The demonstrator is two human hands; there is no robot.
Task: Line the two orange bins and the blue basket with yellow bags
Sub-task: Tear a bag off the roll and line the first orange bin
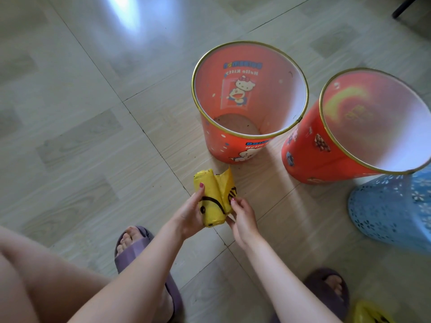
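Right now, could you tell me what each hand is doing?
Left hand: grips the roll of yellow bags.
Right hand: pinches the loose end of the same roll.

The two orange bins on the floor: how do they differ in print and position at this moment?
The left orange bin carries a white cartoon cat print and blue lettering; the right orange bin shows small dark stickers and a yellow mark on its wall. The left orange bin stands nearer the yellow bag roll; the right orange bin stands beside the blue basket. Both are unlined, upright, with gold rims.
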